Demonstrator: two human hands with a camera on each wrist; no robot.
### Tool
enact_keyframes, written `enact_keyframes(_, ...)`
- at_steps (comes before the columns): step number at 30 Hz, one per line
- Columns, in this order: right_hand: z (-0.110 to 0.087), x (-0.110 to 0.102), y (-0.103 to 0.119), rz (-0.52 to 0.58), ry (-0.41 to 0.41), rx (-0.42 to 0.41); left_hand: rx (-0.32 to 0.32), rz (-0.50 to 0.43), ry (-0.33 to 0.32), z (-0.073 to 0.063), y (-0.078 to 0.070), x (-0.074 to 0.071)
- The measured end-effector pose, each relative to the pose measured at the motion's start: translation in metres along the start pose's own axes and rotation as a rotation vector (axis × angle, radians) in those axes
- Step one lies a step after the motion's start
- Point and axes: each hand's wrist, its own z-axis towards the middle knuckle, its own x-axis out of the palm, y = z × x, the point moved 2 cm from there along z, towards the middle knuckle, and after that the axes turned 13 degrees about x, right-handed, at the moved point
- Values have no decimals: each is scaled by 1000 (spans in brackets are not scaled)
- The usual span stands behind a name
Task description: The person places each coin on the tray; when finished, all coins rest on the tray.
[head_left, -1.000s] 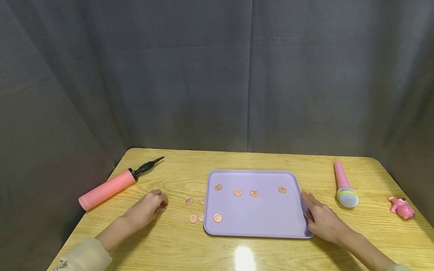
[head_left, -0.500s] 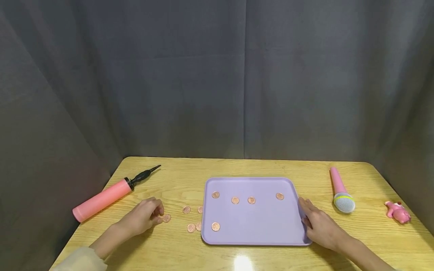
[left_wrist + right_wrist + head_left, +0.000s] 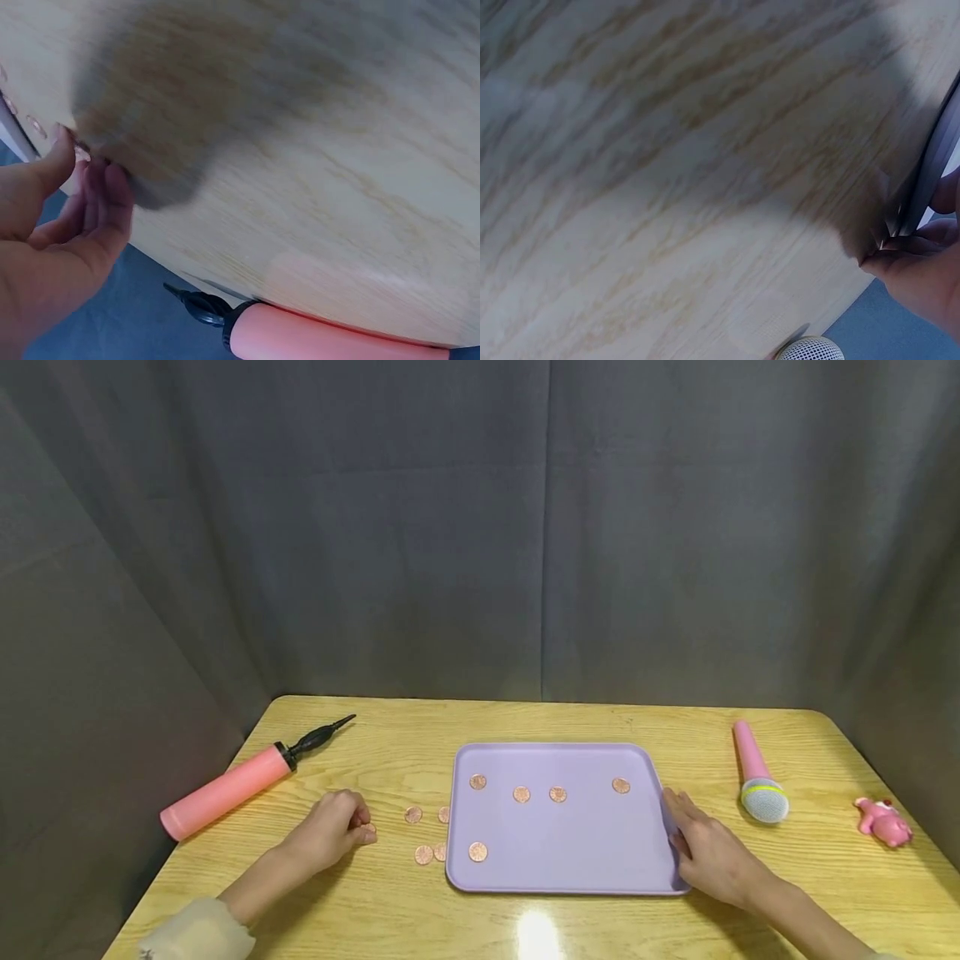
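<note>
- Five copper-colored coins lie flat on the lilac tray: four are spread from left to right across its far half, and one sits by the near left corner.
- Four loose coins lie on the wooden surface just left of the tray, two farther off and two nearer; the rightmost of each pair is partly hidden by the tray's left edge.
- The left grip, a bare hand, pinches one more coin, the held coin, between thumb and curled fingers, left of the loose ones; whether it is clear of the surface, I cannot tell.
- The right grip, the other hand, holds the tray by its right rim, thumb on the inner side and fingers outside.
- A pink pump with a black nozzle lies at the far left, beyond the left grip, its nozzle pointing far and right.
- A pink microphone lies right of the tray, its silvery mesh head toward the near side.
- A small pink toy rests farther right, near the surface's right edge.
- Gray curtains hang behind the far edge.
</note>
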Motion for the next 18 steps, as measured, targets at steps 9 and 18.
enact_keyframes(9,-2,2,2,7,3,-1,-125,-130,76,0,4,-9)
enact_keyframes(18,0,-2,2,-2,37,21,-99,-367,53,20,-20,-6)
